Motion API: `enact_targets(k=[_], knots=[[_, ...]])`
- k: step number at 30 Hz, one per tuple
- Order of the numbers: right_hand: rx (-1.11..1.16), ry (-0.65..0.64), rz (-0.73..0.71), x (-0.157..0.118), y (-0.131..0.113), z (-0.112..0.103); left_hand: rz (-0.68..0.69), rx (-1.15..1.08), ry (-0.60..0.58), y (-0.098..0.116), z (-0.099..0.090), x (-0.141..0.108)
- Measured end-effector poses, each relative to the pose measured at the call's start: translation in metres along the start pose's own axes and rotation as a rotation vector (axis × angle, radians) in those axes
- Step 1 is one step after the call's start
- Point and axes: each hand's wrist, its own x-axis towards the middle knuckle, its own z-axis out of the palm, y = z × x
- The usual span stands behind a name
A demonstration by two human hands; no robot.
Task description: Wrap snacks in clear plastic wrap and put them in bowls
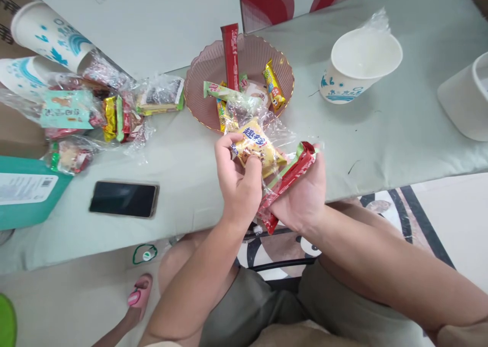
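My left hand (239, 184) pinches a yellow snack packet (256, 144) with blue lettering, just in front of the bowl. Red stick packets (287, 176) and a light green one lie across the palm of my right hand (305, 194), whose fingers are partly hidden under them. Clear crinkled plastic (280, 131) hangs around the held snacks. Behind my hands, a pink ribbed glass bowl (198, 75) with a gold rim holds a long red stick packet (231, 57), a green packet (221, 91), a yellow packet (273, 86) and other snacks.
A paper cup (360, 64) stands right of the bowl, a white container (467, 100) farther right. Bagged snacks (114, 113), paper cups (57, 36) and a teal box (30, 189) are at the left. A phone (124, 199) lies near the table edge. Another person's foot (141, 296) shows below.
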Motion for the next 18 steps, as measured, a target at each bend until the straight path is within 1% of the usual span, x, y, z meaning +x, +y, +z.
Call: enact_targets(k=[3, 5, 7, 9, 11, 15, 18], knots=[[0.062, 0.035, 0.009, 0.0, 0.004, 0.004, 0.007, -0.019, 0.018, -0.001, 0.001, -0.001], [0.147, 0.066, 0.017, 0.0, 0.007, 0.007, 0.029, -0.028, 0.059, -0.003, 0.0, -0.001], [0.226, 0.075, 0.042, -0.001, 0.012, 0.013, 0.087, -0.061, 0.111, -0.007, -0.005, -0.002], [0.28, 0.063, 0.064, -0.002, 0.02, 0.021, 0.17, -0.132, 0.161, -0.014, -0.014, -0.003], [0.312, 0.046, 0.073, -0.002, 0.029, 0.029, 0.225, -0.203, 0.202, -0.022, -0.026, -0.002], [0.278, 0.004, 0.047, 0.005, 0.052, 0.044, 0.236, -0.268, 0.306, -0.037, -0.049, 0.003], [0.2, -0.023, 0.013, 0.015, 0.065, 0.047, 0.213, -0.277, 0.398, -0.048, -0.058, 0.011]])
